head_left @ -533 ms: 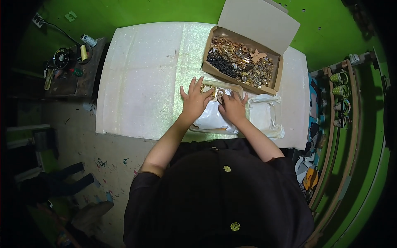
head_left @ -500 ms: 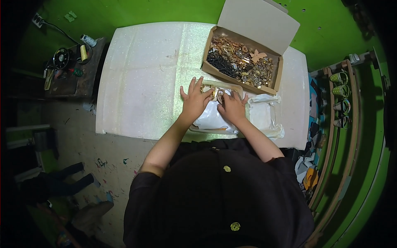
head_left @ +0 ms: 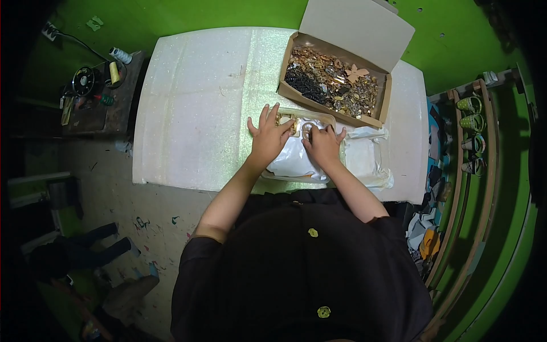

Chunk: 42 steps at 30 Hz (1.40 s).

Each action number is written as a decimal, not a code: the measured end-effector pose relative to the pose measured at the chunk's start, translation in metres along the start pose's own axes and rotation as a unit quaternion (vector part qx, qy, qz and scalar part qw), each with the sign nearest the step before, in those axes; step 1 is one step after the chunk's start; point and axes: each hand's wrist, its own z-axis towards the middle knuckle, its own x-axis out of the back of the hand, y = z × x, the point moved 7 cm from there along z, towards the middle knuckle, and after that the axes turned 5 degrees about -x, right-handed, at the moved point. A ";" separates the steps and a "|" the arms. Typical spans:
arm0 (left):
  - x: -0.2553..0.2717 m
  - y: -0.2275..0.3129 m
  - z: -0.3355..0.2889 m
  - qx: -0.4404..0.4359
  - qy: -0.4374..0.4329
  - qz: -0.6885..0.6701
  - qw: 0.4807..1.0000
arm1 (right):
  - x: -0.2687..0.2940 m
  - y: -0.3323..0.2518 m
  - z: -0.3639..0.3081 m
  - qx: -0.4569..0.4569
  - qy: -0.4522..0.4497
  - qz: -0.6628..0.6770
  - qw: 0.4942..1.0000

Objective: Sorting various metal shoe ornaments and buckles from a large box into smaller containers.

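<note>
On the table sits a shallow clear plastic tray (head_left: 326,117) lined with a white plastic bag (head_left: 292,162). Gold-coloured metal pieces (head_left: 294,127), buckle-like in shape, lie at the tray's upper left. My left hand (head_left: 268,141) rests over the tray's left side with fingers spread, its thumb reaching onto the gold pieces. Over the right half, my right hand (head_left: 325,147) has its fingers bent and pinched at an oval ring (head_left: 307,126), which lies against the white bag. The little finger sticks out to the right. Part of the ring is hidden beneath the fingertips.
An open cardboard box (head_left: 330,109) of mixed beads and metal trinkets stands behind the tray. A flattened white packet (head_left: 364,157) lies right of it. Spools stand on a dark side table (head_left: 88,117) at left. Sandals hang on a wooden rack (head_left: 456,188) at right.
My right hand has shifted slightly to the right, and more of the oval ring shows. The left hand stays nearly in place. The whole view has tilted a little.
</note>
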 end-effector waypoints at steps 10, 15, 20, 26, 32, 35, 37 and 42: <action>0.001 0.000 0.000 -0.006 0.003 -0.004 1.000 | 0.002 -0.001 0.003 0.022 0.008 0.016 1.000; 0.000 -0.001 0.000 -0.003 0.003 -0.005 1.000 | 0.007 -0.003 0.002 0.037 0.003 0.021 0.999; 0.001 -0.001 0.000 -0.003 0.000 -0.002 1.000 | -0.001 0.001 0.001 0.048 0.012 -0.002 0.999; 0.001 -0.002 0.001 -0.007 0.000 0.004 1.000 | 0.004 -0.002 0.000 0.046 0.026 0.017 0.998; 0.002 0.000 0.004 -0.014 -0.008 0.010 1.000 | -0.003 0.002 0.004 0.047 0.042 0.006 0.998; 0.003 0.000 0.003 -0.019 -0.005 0.009 1.000 | 0.000 0.001 0.006 0.036 0.029 0.018 0.999; 0.004 0.000 0.003 -0.018 -0.003 0.012 1.000 | 0.000 0.001 0.008 0.032 0.021 0.029 0.999; 0.005 0.001 0.003 -0.018 -0.007 0.007 1.000 | -0.005 0.000 0.009 0.057 0.005 -0.039 0.998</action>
